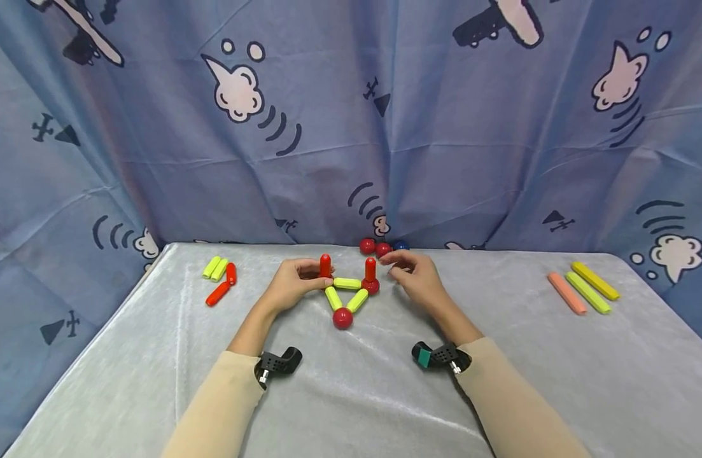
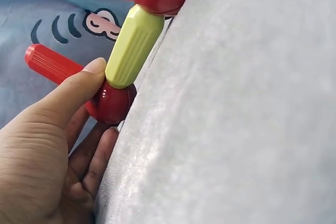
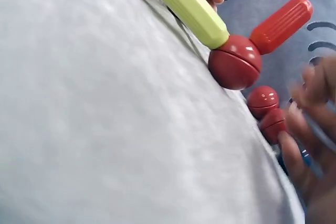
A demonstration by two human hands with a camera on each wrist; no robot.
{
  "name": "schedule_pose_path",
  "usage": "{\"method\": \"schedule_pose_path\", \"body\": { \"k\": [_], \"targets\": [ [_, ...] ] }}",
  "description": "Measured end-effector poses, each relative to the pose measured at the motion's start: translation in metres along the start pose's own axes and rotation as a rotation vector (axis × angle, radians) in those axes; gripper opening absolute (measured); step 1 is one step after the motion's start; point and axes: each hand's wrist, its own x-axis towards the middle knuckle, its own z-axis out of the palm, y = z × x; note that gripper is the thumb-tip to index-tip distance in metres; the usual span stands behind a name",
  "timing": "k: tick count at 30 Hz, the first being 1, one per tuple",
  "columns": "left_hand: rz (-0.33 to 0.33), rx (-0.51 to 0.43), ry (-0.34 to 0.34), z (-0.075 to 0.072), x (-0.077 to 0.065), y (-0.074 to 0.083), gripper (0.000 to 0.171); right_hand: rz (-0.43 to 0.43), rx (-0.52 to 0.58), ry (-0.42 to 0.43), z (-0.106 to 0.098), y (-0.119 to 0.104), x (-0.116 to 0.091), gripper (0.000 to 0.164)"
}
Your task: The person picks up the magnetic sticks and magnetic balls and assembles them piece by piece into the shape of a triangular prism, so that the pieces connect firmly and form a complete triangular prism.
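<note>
A triangle of short yellow-green rods (image 1: 347,284) and red balls lies mid-table, its front ball (image 1: 342,319) toward me. Red rods stand upright on the two back corners, one on the left (image 1: 325,264) and one on the right (image 1: 370,270). My left hand (image 1: 292,284) holds the back-left ball (image 2: 111,104) between thumb and fingers, the thumb tip up by the yellow-green rod's end. Right of the back-right ball (image 1: 370,287), my right hand (image 1: 417,278) hovers with loosely bent fingers and nothing in them; it is blurred in the right wrist view.
Two loose red balls (image 1: 367,246) and a blue ball (image 1: 401,245) sit at the table's back edge. Short yellow-green rods (image 1: 211,267) and red rods (image 1: 217,294) lie at left. Longer orange (image 1: 567,293), yellow-green (image 1: 588,292) and yellow rods (image 1: 596,281) lie at right. A patterned curtain (image 1: 328,127) hangs behind.
</note>
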Motion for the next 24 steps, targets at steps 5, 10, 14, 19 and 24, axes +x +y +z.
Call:
{"method": "schedule_pose_path", "body": {
  "k": [5, 10, 14, 19, 24],
  "targets": [
    [-0.008, -0.022, 0.005, -0.002, -0.001, -0.005, 0.032, 0.005, -0.125, 0.057, -0.002, -0.001, 0.018, 0.035],
    [-0.011, -0.036, -0.014, -0.003, -0.003, -0.008, 0.032, 0.008, -0.323, -0.012, 0.008, 0.003, 0.036, 0.046],
    [-0.023, -0.043, -0.024, -0.002, -0.002, -0.008, 0.034, 0.015, -0.390, 0.013, 0.013, 0.005, 0.038, 0.041],
    [-0.029, -0.042, -0.020, -0.001, -0.001, -0.007, 0.035, 0.040, -0.017, 0.049, -0.001, -0.001, 0.033, 0.040],
    [-0.014, -0.040, -0.022, -0.003, 0.001, -0.006, 0.034, 0.002, 0.318, -0.048, -0.021, -0.018, 0.031, 0.037]
  ]
}}
